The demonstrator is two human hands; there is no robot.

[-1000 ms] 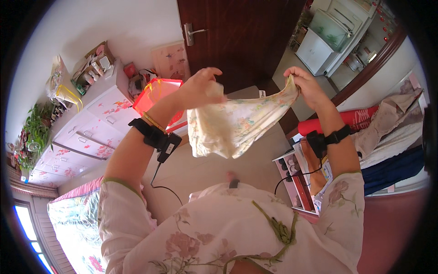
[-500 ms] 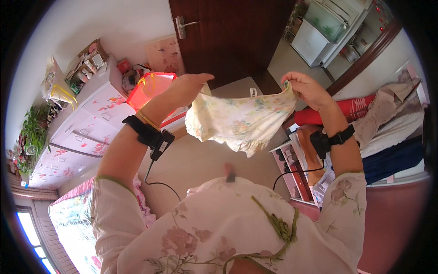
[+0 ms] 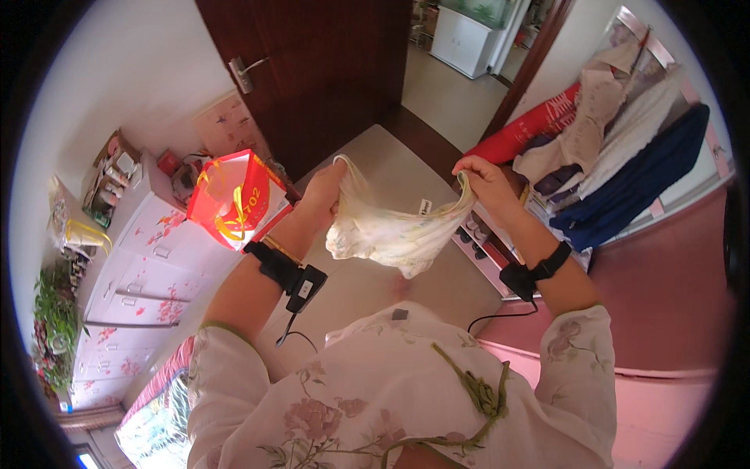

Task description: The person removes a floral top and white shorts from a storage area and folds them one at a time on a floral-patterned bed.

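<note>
A small, thin, pale garment (image 3: 398, 234) with a faint floral print hangs stretched between my two hands in front of my body. A white label stands up at its upper edge, and its lower edge is frilled and bunched. My left hand (image 3: 322, 190) is closed on the garment's left upper corner, its fingers partly hidden by the cloth. At the opposite corner, my right hand (image 3: 491, 186) pinches the edge between thumb and fingers. The cloth sags between the two grips, and I cannot tell exactly what kind of garment it is.
A red gift bag (image 3: 241, 199) with yellow ribbon stands beside my left forearm. White floral drawers (image 3: 141, 234) line the left wall. Clothes (image 3: 625, 195) hang on a rack at the right, near a red roll (image 3: 531, 121). Ahead is a dark wooden door (image 3: 312, 70), standing open.
My view has turned to the right. The garment's upper edge sags more and its cloth is more bunched. My hands are closer together, both still gripping its corners.
</note>
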